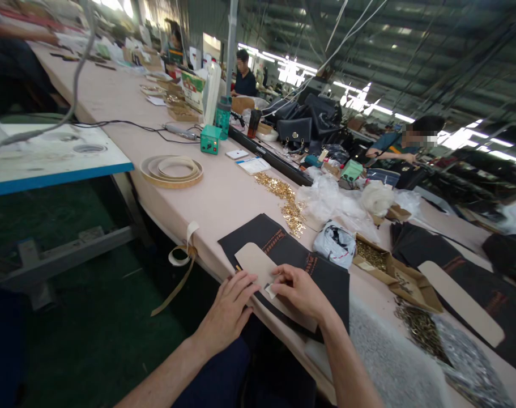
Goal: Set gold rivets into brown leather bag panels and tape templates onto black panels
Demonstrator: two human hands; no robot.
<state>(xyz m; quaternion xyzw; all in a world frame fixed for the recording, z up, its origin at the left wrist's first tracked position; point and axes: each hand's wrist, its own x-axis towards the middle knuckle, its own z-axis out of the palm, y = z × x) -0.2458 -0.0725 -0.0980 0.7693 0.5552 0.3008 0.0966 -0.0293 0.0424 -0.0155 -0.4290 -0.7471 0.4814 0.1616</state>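
A long beige panel with rounded ends lies over a black sheet with reddish-brown stitched patterns, close to the table's front edge. My left hand rests with its fingers stretched out on the panel's near edge. Just to the right, my right hand pinches a small white piece between thumb and fingers, against or just over the panel. Whether that piece is paper or tape I cannot tell. A small yellow item shows at the panel's left edge, beyond my left fingertips.
Small gold metal pieces are scattered behind the sheet. Coiled strips, a green control box and a teal bottle stand farther back. Rightward are a plastic bag and a cardboard tray. A strip hangs off the edge.
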